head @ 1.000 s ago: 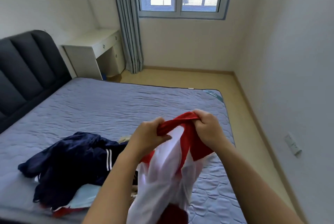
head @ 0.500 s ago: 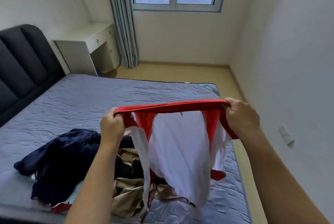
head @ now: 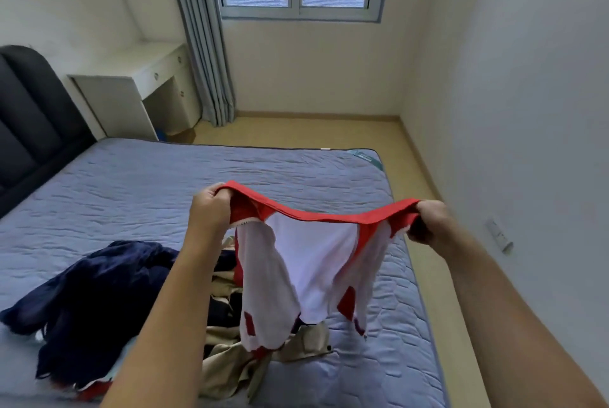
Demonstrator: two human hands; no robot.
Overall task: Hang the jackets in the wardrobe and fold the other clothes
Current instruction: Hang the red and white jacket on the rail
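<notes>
The left grip (head: 211, 210) and right grip (head: 428, 223) each pinch a top corner of the garment (head: 313, 259) hanging between them; a slack pinch risks dropping it onto the pile (head: 99, 292) below.

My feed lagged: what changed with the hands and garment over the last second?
The left hand and right hand moved apart, both still gripping the red edge of the red-and-white garment, spreading it open. The navy clothes stayed heaped on the bed.
</notes>
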